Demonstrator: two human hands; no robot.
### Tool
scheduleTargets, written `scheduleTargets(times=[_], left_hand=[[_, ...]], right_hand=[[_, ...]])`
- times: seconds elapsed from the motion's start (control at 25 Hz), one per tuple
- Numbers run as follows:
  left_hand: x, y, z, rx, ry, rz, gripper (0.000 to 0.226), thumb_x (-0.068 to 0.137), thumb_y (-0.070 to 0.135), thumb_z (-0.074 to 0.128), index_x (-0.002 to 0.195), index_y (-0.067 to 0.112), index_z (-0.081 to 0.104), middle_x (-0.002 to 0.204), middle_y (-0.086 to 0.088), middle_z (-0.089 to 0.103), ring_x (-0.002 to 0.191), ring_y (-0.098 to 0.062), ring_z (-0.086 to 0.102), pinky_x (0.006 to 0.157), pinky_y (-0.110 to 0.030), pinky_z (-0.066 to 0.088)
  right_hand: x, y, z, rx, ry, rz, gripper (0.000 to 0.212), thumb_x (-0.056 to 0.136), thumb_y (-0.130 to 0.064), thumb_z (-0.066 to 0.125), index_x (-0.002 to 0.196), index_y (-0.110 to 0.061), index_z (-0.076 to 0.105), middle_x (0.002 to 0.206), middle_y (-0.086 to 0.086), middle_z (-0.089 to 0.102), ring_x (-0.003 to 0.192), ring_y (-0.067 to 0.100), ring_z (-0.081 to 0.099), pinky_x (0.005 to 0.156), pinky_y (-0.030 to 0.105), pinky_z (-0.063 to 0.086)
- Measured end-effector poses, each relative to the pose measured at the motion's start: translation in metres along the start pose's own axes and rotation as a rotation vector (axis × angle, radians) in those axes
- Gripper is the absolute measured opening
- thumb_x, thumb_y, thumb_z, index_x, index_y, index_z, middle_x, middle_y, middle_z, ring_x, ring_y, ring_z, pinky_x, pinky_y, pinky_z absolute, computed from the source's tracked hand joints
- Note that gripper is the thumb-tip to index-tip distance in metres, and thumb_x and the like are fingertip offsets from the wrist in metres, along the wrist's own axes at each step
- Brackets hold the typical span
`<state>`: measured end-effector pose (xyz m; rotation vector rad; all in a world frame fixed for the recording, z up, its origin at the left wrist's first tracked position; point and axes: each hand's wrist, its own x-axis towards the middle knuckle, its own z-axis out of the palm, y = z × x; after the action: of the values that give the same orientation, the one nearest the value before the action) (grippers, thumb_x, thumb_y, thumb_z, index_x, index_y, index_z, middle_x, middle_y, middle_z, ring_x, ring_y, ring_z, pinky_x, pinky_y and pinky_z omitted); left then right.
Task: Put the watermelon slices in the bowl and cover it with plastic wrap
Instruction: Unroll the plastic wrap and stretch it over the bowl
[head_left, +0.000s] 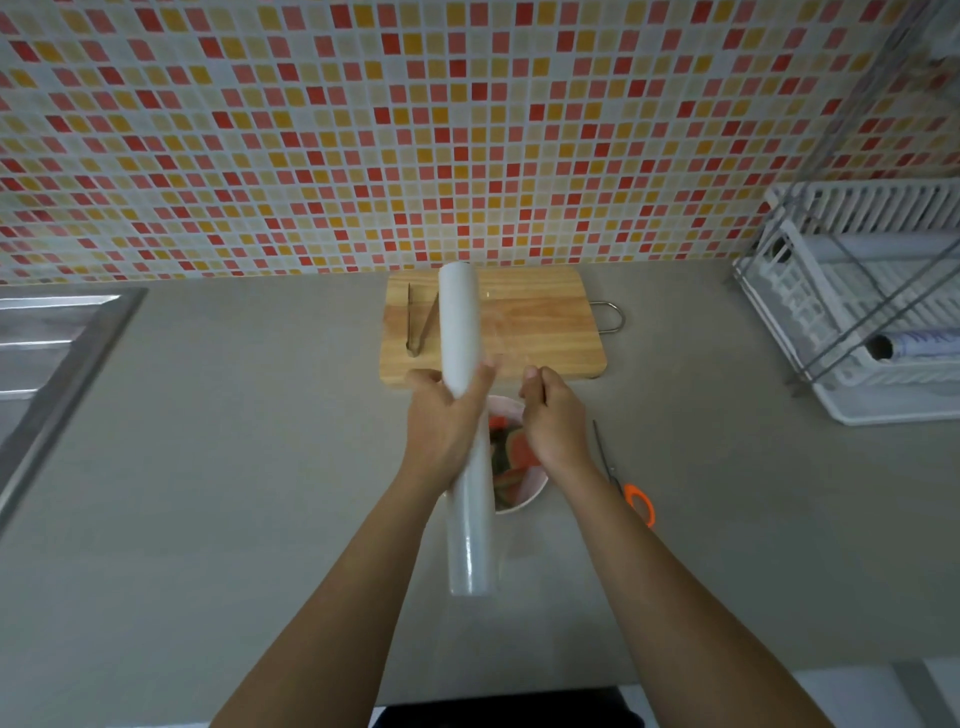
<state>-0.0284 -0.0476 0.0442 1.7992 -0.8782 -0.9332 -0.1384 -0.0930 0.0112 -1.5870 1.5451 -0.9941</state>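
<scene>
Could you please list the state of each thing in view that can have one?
plastic wrap roll: held up above the bowl, a clear sheet drawn off to its right.
left hand: gripping the roll.
right hand: pinching the sheet's edge.
bowl: uncovered, holding watermelon slices.
tongs: lying on the cutting board.
scissors: closed, flat on the counter.

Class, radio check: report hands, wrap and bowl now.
Left hand grips plastic wrap roll; right hand pinches the film edge. Watermelon slices in bowl, uncovered. Scissors beside bowl.
</scene>
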Motion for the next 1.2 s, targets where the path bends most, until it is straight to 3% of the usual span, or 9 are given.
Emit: scheduleTargets(times=[0.08,0.28,0.36,0.52,0.68,0.76,0.96,1.04,1.2], left_hand=[[0.005,0.000,0.000,0.037,-0.026,-0.002,0.056,0.071,0.053,0.073,0.097,0.017,0.040,0.089,0.004,0.055,0.078,-0.008,0.060,0.057,-0.024,0.045],[0.014,-0.006,-0.003,-0.059,-0.043,-0.084,0.033,0.082,0.050,0.061,0.095,0.021,0.058,0.095,-0.001,0.064,0.089,-0.022,0.064,0.083,-0.046,0.054],[0.011,-0.007,-0.002,-0.038,-0.014,-0.026,0.033,0.083,0.049,0.060,0.098,0.020,0.058,0.091,0.003,0.064,0.087,-0.019,0.064,0.078,-0.039,0.054],[0.002,0.006,0.005,0.114,0.117,0.204,0.034,0.079,0.051,0.066,0.097,0.027,0.051,0.080,0.022,0.055,0.071,0.012,0.056,0.055,-0.006,0.041],[0.009,0.024,0.007,0.081,0.180,0.339,0.039,0.080,0.046,0.068,0.104,0.021,0.051,0.085,0.018,0.056,0.074,0.018,0.054,0.057,-0.001,0.039],[0.015,0.032,0.007,0.080,0.201,0.369,0.045,0.080,0.046,0.068,0.109,0.016,0.053,0.090,0.011,0.060,0.076,0.005,0.059,0.057,-0.005,0.042],[0.022,0.037,0.011,0.146,0.244,0.423,0.047,0.081,0.047,0.067,0.111,0.013,0.052,0.102,-0.001,0.061,0.080,-0.006,0.057,0.058,-0.007,0.041],[0.022,0.039,0.011,0.166,0.234,0.432,0.048,0.081,0.047,0.067,0.111,0.012,0.052,0.102,-0.002,0.061,0.081,-0.009,0.058,0.059,-0.008,0.041],[0.023,0.044,0.005,0.163,0.191,0.365,0.045,0.080,0.051,0.065,0.108,0.018,0.056,0.092,0.008,0.060,0.075,0.000,0.057,0.055,-0.006,0.039]], right_hand=[[0.002,0.005,-0.004,0.004,0.001,0.005,0.032,0.098,-0.023,0.038,0.080,-0.003,0.055,0.071,0.003,0.056,0.068,0.021,0.049,0.057,0.026,0.024],[0.005,0.014,-0.013,0.015,-0.039,0.038,0.029,0.099,-0.028,0.036,0.079,-0.014,0.052,0.063,-0.011,0.050,0.067,0.017,0.051,0.053,0.021,0.027],[0.006,0.014,-0.014,0.030,-0.032,0.051,0.029,0.099,-0.029,0.037,0.077,-0.016,0.051,0.063,-0.010,0.050,0.067,0.020,0.052,0.057,0.024,0.029],[0.005,0.007,-0.015,0.197,-0.019,0.187,0.039,0.096,-0.047,0.031,0.075,-0.021,0.053,0.064,-0.003,0.054,0.066,0.022,0.056,0.068,0.037,0.046],[-0.014,-0.006,-0.015,0.380,-0.326,0.443,0.080,0.079,-0.077,0.007,0.087,-0.027,0.069,0.068,-0.004,0.063,0.070,0.016,0.061,0.073,0.036,0.049],[-0.034,-0.009,-0.008,0.370,-0.357,0.409,0.072,0.083,-0.072,0.015,0.073,-0.027,0.070,0.061,-0.004,0.064,0.063,0.016,0.063,0.067,0.034,0.050],[-0.042,-0.012,0.005,0.245,0.003,0.190,0.036,0.098,-0.034,0.030,0.074,-0.019,0.051,0.068,0.001,0.059,0.072,0.029,0.059,0.068,0.035,0.044],[-0.041,-0.009,0.005,0.181,0.063,0.109,0.034,0.100,-0.029,0.029,0.078,-0.016,0.051,0.063,-0.008,0.054,0.065,0.020,0.053,0.059,0.029,0.032],[-0.038,0.004,-0.002,0.140,0.123,0.018,0.031,0.099,-0.026,0.034,0.074,-0.015,0.048,0.059,-0.010,0.049,0.057,0.003,0.049,0.051,0.021,0.028]])
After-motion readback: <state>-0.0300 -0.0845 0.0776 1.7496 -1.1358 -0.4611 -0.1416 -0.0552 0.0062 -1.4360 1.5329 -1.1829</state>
